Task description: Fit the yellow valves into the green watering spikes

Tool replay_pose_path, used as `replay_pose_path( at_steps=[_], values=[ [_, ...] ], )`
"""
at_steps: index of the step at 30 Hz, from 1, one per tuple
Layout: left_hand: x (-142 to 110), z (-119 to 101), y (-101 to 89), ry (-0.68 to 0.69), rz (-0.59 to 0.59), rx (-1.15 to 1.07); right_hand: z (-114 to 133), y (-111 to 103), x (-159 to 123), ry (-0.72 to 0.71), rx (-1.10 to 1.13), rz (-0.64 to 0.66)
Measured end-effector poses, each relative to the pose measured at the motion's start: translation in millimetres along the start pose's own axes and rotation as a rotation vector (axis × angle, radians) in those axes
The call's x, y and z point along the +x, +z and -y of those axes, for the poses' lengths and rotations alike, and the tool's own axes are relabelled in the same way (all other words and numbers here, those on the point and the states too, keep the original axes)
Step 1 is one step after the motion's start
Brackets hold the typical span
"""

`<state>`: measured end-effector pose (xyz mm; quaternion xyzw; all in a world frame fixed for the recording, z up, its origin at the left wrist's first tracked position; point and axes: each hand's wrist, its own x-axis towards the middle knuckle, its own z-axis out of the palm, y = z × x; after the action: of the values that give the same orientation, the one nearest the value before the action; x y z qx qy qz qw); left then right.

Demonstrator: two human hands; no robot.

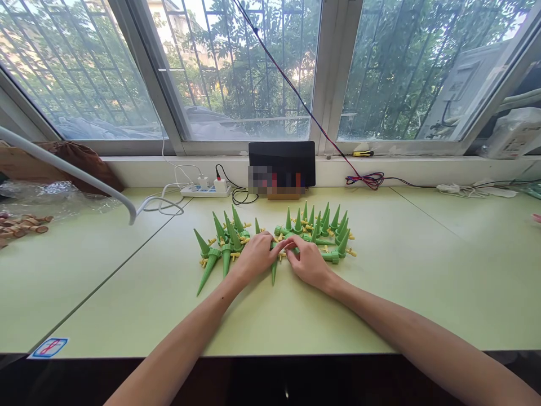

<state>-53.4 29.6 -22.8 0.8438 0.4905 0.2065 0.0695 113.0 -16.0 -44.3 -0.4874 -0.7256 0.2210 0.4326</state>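
Several green plastic plant-watering spikes with small yellow valves are grouped on the table. In the left group, a spike (208, 273) lies with its tip towards me, and others stand on their caps. On the right, a spike (343, 243) stands at the edge of a denser cluster. Between the groups, my left hand (258, 252) is closed on a green watering spike (274, 274) whose tip points towards me. My right hand (309, 260) meets the left one, its thumb and fingers curled together beside a yellow valve (282, 256). What those right fingertips hold is hidden.
A dark tablet (282, 158) stands behind the spikes on a small brown stand. To its left are a white power strip (206, 190) and cables. A bundled red-and-black wire (367, 180) lies back right. Wooden pieces (23, 227) and clear plastic (54, 197) are far left.
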Motion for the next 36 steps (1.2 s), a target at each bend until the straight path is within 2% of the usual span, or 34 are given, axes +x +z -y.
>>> replay_pose_path(
  at_steps=[9,12,22,30,36],
  values=[
    [0.8,-6.8,-4.9,0.136,-0.167,-0.217,4.7,1.1,-1.3,0.038,0.092,-0.038],
    [0.7,-9.9,-8.1,0.153,-0.185,-0.32,8.5,-0.4,-2.0,0.061,0.107,-0.074],
    [1.2,-13.0,-12.1,0.122,0.037,-0.731,8.5,-2.2,-2.5,0.099,0.166,-0.136],
    [0.1,-14.6,-16.3,0.013,0.133,-0.958,8.3,-1.0,-2.4,0.086,0.224,-0.137],
    [-1.1,-17.7,-19.8,-0.042,0.159,-1.015,8.8,-0.3,-2.9,0.09,0.27,-0.137]
  ],
)
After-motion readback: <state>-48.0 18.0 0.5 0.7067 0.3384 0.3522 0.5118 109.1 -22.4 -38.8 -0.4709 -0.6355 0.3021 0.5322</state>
